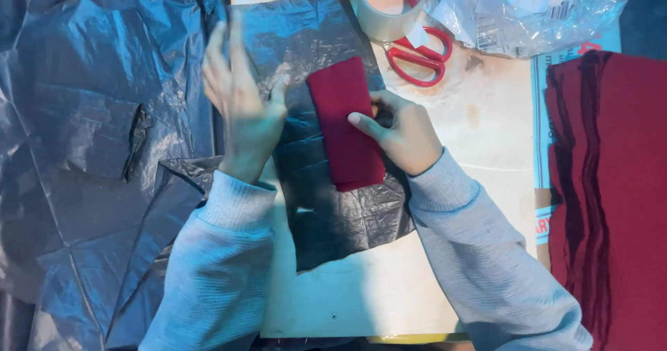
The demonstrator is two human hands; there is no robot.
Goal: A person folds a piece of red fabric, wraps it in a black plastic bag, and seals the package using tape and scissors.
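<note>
Pinning the folded red cloth [345,123] lengthwise away from the person — right hand [399,130] fingers pressing its edge, left hand [241,101] flat, open on the black plastic bag [326,205].

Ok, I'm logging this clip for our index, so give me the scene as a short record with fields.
left hand: open, flat on the black plastic bag
right hand: fingers pressing the folded dark red cloth
cloth position: lies on the bag, long side running away from the person
surface: pale table
behind: tape roll, red scissors, clear crumpled bag
right side: stack of dark red fabric
left side: loose black plastic sheets
</note>
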